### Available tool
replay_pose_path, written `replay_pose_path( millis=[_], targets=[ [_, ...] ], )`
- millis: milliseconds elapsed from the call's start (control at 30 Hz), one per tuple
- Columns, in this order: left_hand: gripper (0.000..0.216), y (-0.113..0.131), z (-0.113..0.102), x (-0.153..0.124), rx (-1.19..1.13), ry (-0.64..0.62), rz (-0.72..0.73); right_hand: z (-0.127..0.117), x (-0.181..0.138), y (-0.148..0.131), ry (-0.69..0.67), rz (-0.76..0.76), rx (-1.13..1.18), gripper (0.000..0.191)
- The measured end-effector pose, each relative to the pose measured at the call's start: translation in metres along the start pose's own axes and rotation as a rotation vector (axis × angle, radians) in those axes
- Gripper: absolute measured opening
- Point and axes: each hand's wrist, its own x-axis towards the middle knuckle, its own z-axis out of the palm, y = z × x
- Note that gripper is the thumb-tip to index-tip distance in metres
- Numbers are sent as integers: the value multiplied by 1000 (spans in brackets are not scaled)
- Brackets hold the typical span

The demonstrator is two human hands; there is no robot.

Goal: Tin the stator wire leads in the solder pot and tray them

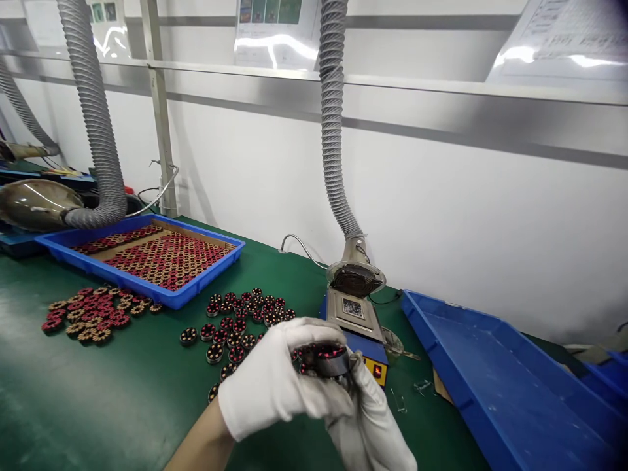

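Note:
My left hand (279,376), in a white glove, is closed with its fingers curled round a round black-rimmed part (331,362) showing dark pink spots on its face. On the near right side, my right hand (375,415), gloved and grey with dirt, presses its closed fingertips against the rim of the same part. The part is tilted and slightly blurred. Just behind the hands sits a blue and yellow heating unit (375,371) with a metal top plate (352,309). Left of them, several similar black-rimmed round parts (235,340) lie on the green bench.
A blue tray (181,299) holds rows of red and tan flower-shaped pieces; loose flower-shaped pieces (93,314) lie in front. An extraction hose (332,118) hangs over the heating unit. Another blue tray (510,379) leans at right. Wire scraps (400,400) lie near the unit.

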Motion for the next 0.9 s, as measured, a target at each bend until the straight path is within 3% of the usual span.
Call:
replay_pose_path(
  millis=[133, 267, 367, 467, 600, 667, 900],
  targets=[
    [37, 2, 1, -3, -11, -23, -33, -2, 0, 2, -80, 25, 77, 20],
    [30, -4, 2, -5, -4, -31, 39, 1, 0, 4, -126, -47, 98, 21],
    [29, -8, 0, -5, 59, 55, 114, 2, -1, 4, -77, -62, 55, 23],
    [22, -6, -6, -4, -29, 173, 66, 0, -1, 4, -66, -35, -2, 25],
    [22, 0, -14, -1, -127, -59, -60, 0, -1, 4, -81, 15, -12, 21],
    [25, 2, -12, 0, -145, -98, -61, 2, -1, 5, -51, 19, -2, 22],
    [9, -8, 16, 2, -158, 336, -145, -10, 15, 11, 96, -150, -150, 30]
  ],
)
